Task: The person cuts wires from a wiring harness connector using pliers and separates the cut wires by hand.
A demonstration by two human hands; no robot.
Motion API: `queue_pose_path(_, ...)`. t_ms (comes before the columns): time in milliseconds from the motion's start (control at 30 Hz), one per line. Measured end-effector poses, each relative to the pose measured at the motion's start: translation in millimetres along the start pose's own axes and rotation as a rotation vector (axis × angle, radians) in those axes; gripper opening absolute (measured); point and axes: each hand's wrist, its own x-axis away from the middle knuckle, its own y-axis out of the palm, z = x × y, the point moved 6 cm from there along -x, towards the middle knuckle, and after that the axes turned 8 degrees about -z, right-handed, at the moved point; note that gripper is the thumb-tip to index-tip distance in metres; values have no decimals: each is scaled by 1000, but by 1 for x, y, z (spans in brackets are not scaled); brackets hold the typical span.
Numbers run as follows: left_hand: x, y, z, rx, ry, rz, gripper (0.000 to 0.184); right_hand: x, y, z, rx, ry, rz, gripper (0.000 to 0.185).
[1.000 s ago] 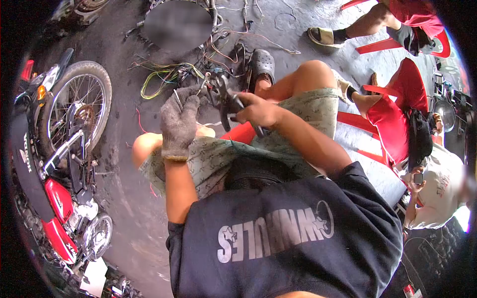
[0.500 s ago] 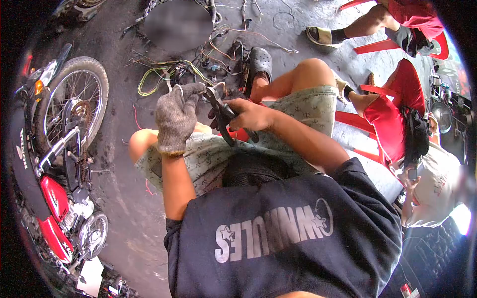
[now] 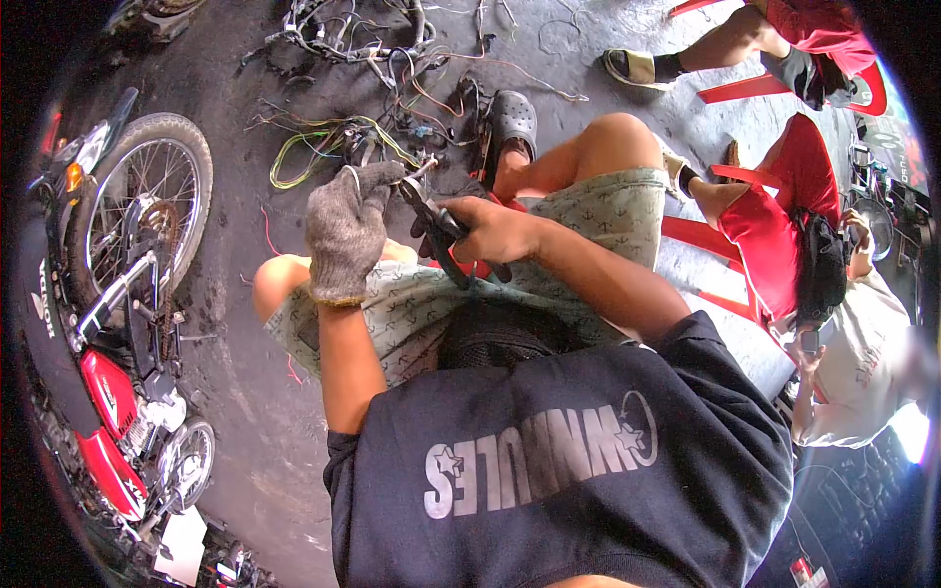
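My left hand (image 3: 345, 235), in a grey knitted work glove, is closed in a pinch on a thin wire (image 3: 423, 169) whose pale end shows just beyond the fingertips. Bare, my right hand (image 3: 492, 231) wraps round the dark handles of a pair of pliers (image 3: 431, 220). The plier jaws are up against the gloved fingertips, beside the wire; whether they bite on it I cannot make out. Just past both hands, a tangle of yellow-green wires (image 3: 294, 162) and dark connectors lies on the floor.
A wiring harness (image 3: 363, 49) with thick dark cable is on the dark floor ahead. On the left stands a red and black motorcycle (image 3: 108, 392). A person in a light shirt (image 3: 863, 363) sits at right near red chairs (image 3: 701, 238); another person's leg (image 3: 725, 49) is farther ahead.
Both hands stay nearly in place, with the pliers shifting only slightly at the wire. The harness, behind a blurred patch before, now shows. The seated person's hand at right has moved a little.
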Motion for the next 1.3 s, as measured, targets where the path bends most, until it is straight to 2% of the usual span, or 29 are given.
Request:
queue_pose_path(300, -2, 1, -1, -45, -42, -40, 24, 3, -2, -5, 90, 33, -14, 42)
queue_pose_path(367, -3, -1, 2, -16, 28, 19, 17, 4, -2, -6, 99, 49, -2, 43)
queue_pose_path(467, -2, 0, 1, -2, 12, 23, 17, 2, -2, -6, 36, 12, -8, 42)
queue_pose_path(533, -2, -1, 0, -18, 34, 27, 17, 3, 0, -5, 88, 133, -67, 54)
queue_pose_path(733, -2, -1, -1, 5, 54, 31, 17, 0, 1, 4, -106, 72, -50, 48)
queue_pose_path(867, -2, -1, -4, -50, -12, -23, 24, 1, 1, -2, -55, 55, -68, 48)
queue_pose_path(1000, -2, 0, -5, -40, -22, -26, 23, 1, 3, -3, 55, 100, -99, 48)
queue_pose_path(1200, -3, -2, 0, -38, 9, -37, 25, -1, 1, 0, 32, 72, -67, 47)
queue_pose_path(1300, -3, -2, -1, -40, 76, 21, 18, -1, 1, 2, 17, 83, -72, 46)
